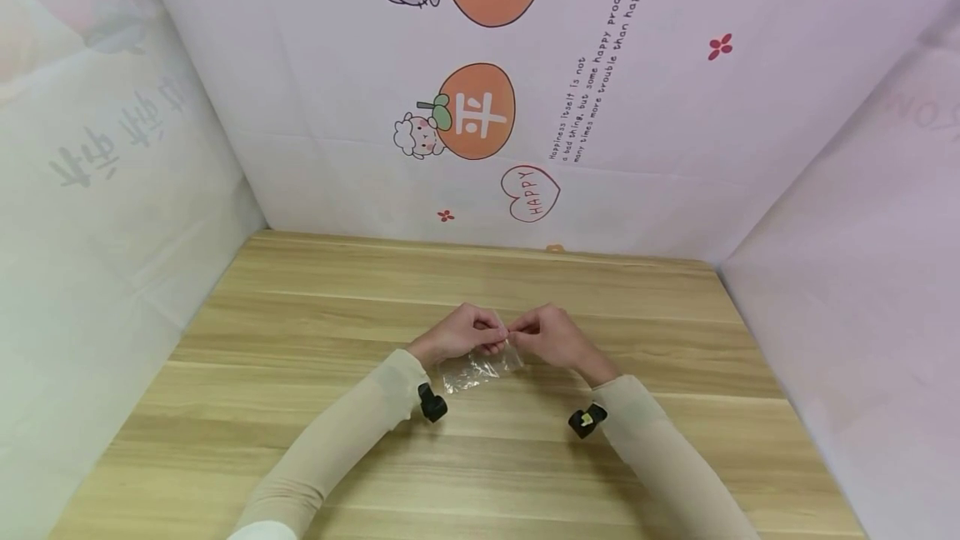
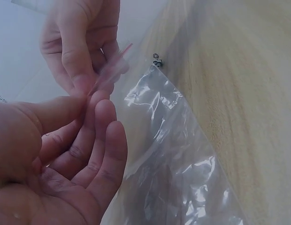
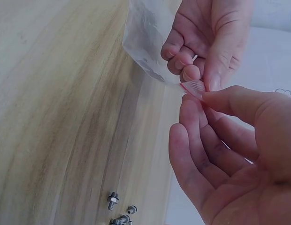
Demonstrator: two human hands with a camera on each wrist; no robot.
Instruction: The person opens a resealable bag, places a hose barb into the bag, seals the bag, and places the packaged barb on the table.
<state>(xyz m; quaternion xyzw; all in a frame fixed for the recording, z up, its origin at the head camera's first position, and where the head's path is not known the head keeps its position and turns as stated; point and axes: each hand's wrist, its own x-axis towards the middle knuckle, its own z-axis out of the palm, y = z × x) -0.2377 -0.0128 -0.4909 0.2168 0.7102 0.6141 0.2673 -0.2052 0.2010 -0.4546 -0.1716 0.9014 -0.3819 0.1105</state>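
A clear plastic zip bag point(image 1: 480, 369) hangs from both hands above the wooden table. My left hand point(image 1: 461, 333) pinches the bag's mouth between thumb and forefinger. Right beside it, my right hand point(image 1: 555, 340) pinches the same edge, the fingertips of both hands nearly meeting. A red seal line point(image 3: 184, 88) runs along the mouth in the right wrist view. The bag's lower part point(image 2: 183, 154) looks flat and crinkled, with no contents visible. Small metal bolt-like pieces point(image 3: 113, 200) lie on the table below the right hand; some are cut off by the frame edge.
The wooden table point(image 1: 375, 273) ends at a printed cloth wall point(image 1: 360, 165) at the back, with white cloth walls on the left point(image 1: 150, 215) and right point(image 1: 847, 257). Small dark metal pieces point(image 2: 157, 62) also show past the bag in the left wrist view.
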